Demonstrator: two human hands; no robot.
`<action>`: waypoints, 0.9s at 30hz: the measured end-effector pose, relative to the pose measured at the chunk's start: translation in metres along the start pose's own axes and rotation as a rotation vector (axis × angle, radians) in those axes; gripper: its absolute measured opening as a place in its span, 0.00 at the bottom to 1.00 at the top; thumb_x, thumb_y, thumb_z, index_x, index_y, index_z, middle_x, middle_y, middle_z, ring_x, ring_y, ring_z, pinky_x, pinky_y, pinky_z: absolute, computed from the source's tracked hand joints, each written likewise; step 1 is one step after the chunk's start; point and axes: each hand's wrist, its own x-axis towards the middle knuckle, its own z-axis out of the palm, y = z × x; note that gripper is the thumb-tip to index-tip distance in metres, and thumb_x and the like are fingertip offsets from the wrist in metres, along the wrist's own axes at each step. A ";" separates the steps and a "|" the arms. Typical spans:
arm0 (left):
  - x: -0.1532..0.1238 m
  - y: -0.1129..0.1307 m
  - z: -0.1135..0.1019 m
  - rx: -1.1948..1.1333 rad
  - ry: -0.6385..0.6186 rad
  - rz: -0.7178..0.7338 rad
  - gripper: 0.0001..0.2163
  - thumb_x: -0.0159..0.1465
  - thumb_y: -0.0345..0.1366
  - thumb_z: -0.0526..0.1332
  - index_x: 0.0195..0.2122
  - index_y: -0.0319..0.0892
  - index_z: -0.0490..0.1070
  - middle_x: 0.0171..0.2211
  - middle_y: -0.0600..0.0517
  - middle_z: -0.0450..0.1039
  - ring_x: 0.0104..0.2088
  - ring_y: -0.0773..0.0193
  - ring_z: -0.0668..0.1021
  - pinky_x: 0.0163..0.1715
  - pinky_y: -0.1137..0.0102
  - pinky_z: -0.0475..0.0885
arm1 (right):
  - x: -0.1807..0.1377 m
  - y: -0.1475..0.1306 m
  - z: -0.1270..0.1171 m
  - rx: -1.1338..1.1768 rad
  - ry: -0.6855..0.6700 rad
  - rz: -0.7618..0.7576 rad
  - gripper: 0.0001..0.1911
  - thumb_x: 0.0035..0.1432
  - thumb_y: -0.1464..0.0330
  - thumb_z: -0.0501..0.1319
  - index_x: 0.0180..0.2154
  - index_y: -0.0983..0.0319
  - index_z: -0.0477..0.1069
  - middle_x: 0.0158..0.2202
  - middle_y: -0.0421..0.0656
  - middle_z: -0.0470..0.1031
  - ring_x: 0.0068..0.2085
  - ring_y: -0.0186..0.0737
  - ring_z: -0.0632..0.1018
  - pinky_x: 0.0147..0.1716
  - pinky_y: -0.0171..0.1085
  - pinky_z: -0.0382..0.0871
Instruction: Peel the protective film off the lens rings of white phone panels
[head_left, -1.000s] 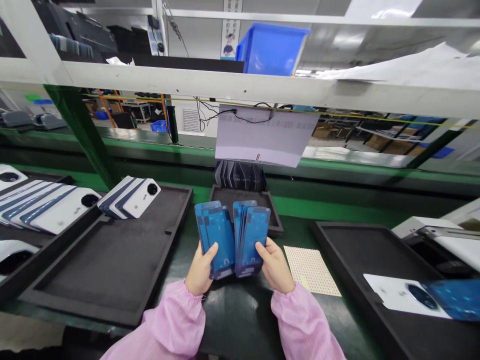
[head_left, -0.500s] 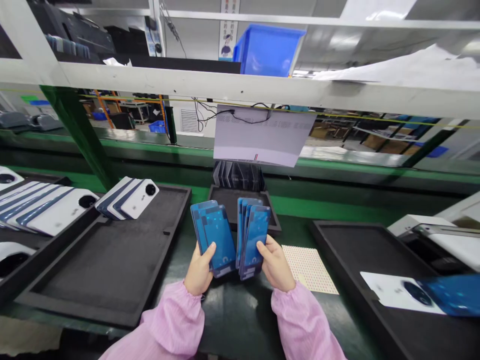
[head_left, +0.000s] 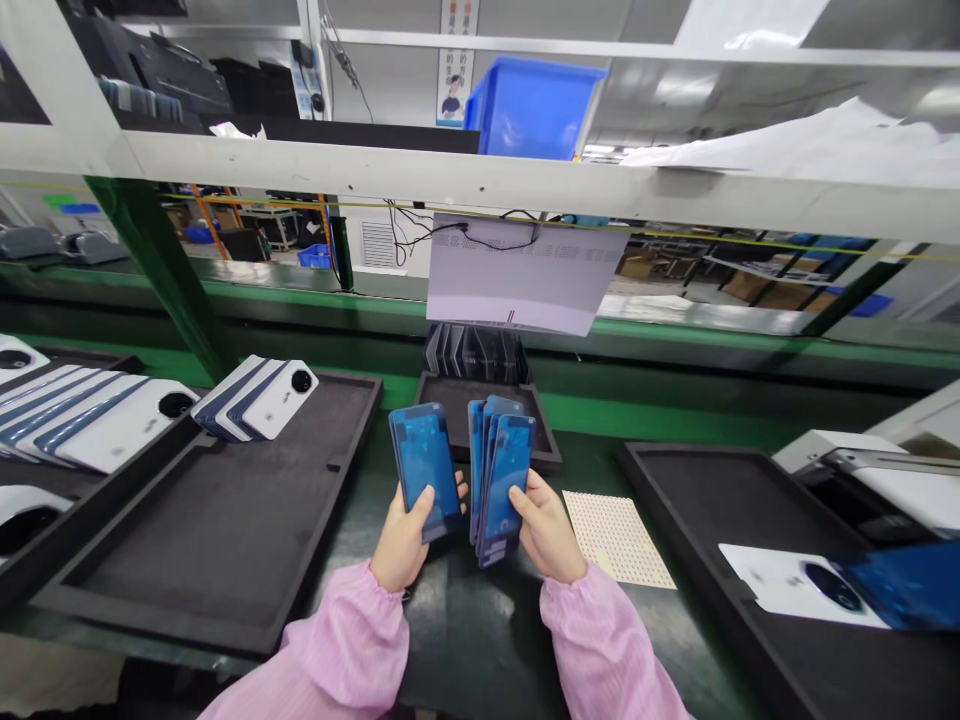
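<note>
My left hand (head_left: 405, 530) is closed round a small stack of blue film-covered phone panels (head_left: 427, 465), thumb on the front face and fingertips showing at the right edge. A fanned stack of several similar blue panels (head_left: 508, 480) is gripped in my right hand (head_left: 546, 522), its thumb pressed on the front one. Both stacks stand upright, side by side with a narrow gap between them, above the dark green bench (head_left: 465, 630). Behind them is a small black tray (head_left: 480, 395) with a row of dark, thin panels (head_left: 476, 352) standing at its back.
At left, a black foam tray (head_left: 202, 540) bears several white phone back covers (head_left: 274, 400); more white covers (head_left: 112, 425) lie beyond. A dotted sticker sheet (head_left: 619, 540) lies right of my hands. The right tray (head_left: 697, 470) carries a white cover (head_left: 795, 585) and blue film (head_left: 915, 585).
The left hand's panels, fanned apart before, are now nearly lined up and further from the right stack. My left fingertips have come into view. The right stack has shifted slightly left.
</note>
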 end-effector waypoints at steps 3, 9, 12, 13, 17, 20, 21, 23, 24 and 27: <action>0.000 -0.007 -0.002 0.057 -0.013 0.008 0.20 0.55 0.38 0.65 0.49 0.43 0.65 0.45 0.47 0.75 0.47 0.56 0.76 0.51 0.58 0.67 | -0.001 0.011 0.006 -0.012 -0.012 -0.016 0.17 0.50 0.63 0.65 0.43 0.58 0.68 0.43 0.44 0.76 0.44 0.44 0.76 0.46 0.45 0.69; -0.002 -0.005 0.000 0.019 -0.068 -0.075 0.19 0.58 0.42 0.61 0.50 0.41 0.66 0.46 0.45 0.74 0.48 0.55 0.75 0.51 0.59 0.67 | -0.001 0.027 0.012 -0.014 -0.032 0.022 0.16 0.52 0.64 0.63 0.43 0.59 0.67 0.44 0.43 0.75 0.44 0.42 0.76 0.47 0.45 0.68; 0.000 -0.003 -0.001 0.036 -0.030 -0.063 0.20 0.57 0.41 0.63 0.50 0.41 0.67 0.44 0.45 0.75 0.46 0.55 0.76 0.50 0.58 0.68 | 0.000 0.026 0.011 -0.011 0.015 0.000 0.17 0.51 0.65 0.64 0.44 0.58 0.67 0.45 0.43 0.75 0.45 0.42 0.75 0.49 0.44 0.67; 0.000 -0.003 -0.001 0.069 0.005 -0.038 0.21 0.55 0.39 0.65 0.49 0.40 0.67 0.43 0.45 0.76 0.45 0.54 0.77 0.49 0.58 0.68 | 0.000 0.025 0.010 -0.014 0.020 -0.012 0.17 0.51 0.65 0.64 0.44 0.58 0.67 0.45 0.43 0.75 0.45 0.42 0.75 0.49 0.44 0.67; 0.002 -0.005 -0.003 0.128 0.047 0.001 0.22 0.53 0.40 0.66 0.48 0.40 0.69 0.44 0.44 0.75 0.46 0.53 0.76 0.51 0.57 0.67 | 0.001 0.023 0.008 -0.030 0.025 -0.025 0.16 0.50 0.65 0.65 0.43 0.58 0.68 0.43 0.43 0.76 0.44 0.42 0.76 0.48 0.44 0.67; 0.002 -0.002 -0.002 0.051 0.040 -0.043 0.23 0.57 0.47 0.61 0.51 0.41 0.68 0.47 0.44 0.74 0.49 0.52 0.74 0.54 0.56 0.64 | 0.002 0.015 0.002 -0.024 0.073 -0.049 0.15 0.50 0.64 0.65 0.41 0.58 0.68 0.42 0.42 0.76 0.44 0.41 0.76 0.48 0.43 0.67; 0.002 -0.002 -0.002 0.042 0.038 -0.050 0.24 0.57 0.49 0.59 0.52 0.41 0.67 0.48 0.43 0.73 0.51 0.52 0.73 0.54 0.56 0.63 | 0.003 0.012 0.001 -0.010 0.084 -0.061 0.15 0.50 0.64 0.65 0.41 0.58 0.68 0.42 0.42 0.76 0.44 0.41 0.76 0.48 0.43 0.67; 0.002 -0.002 -0.003 0.072 0.023 -0.037 0.26 0.58 0.50 0.58 0.53 0.41 0.66 0.49 0.43 0.72 0.53 0.52 0.70 0.57 0.57 0.60 | 0.003 0.008 -0.002 0.025 0.085 -0.080 0.16 0.50 0.63 0.64 0.41 0.57 0.67 0.42 0.42 0.76 0.45 0.41 0.75 0.49 0.44 0.67; 0.002 -0.003 -0.004 0.098 0.009 -0.024 0.26 0.58 0.50 0.57 0.54 0.41 0.66 0.49 0.43 0.72 0.54 0.52 0.69 0.58 0.57 0.58 | 0.003 0.007 -0.002 0.036 0.085 -0.090 0.16 0.50 0.63 0.64 0.42 0.58 0.67 0.43 0.43 0.76 0.45 0.42 0.75 0.49 0.44 0.66; 0.000 -0.009 -0.004 0.164 -0.059 -0.034 0.25 0.59 0.50 0.56 0.53 0.40 0.66 0.50 0.44 0.71 0.55 0.53 0.68 0.59 0.59 0.55 | 0.002 0.014 0.003 0.002 0.076 -0.109 0.18 0.50 0.64 0.64 0.44 0.57 0.65 0.45 0.43 0.74 0.46 0.42 0.74 0.50 0.45 0.66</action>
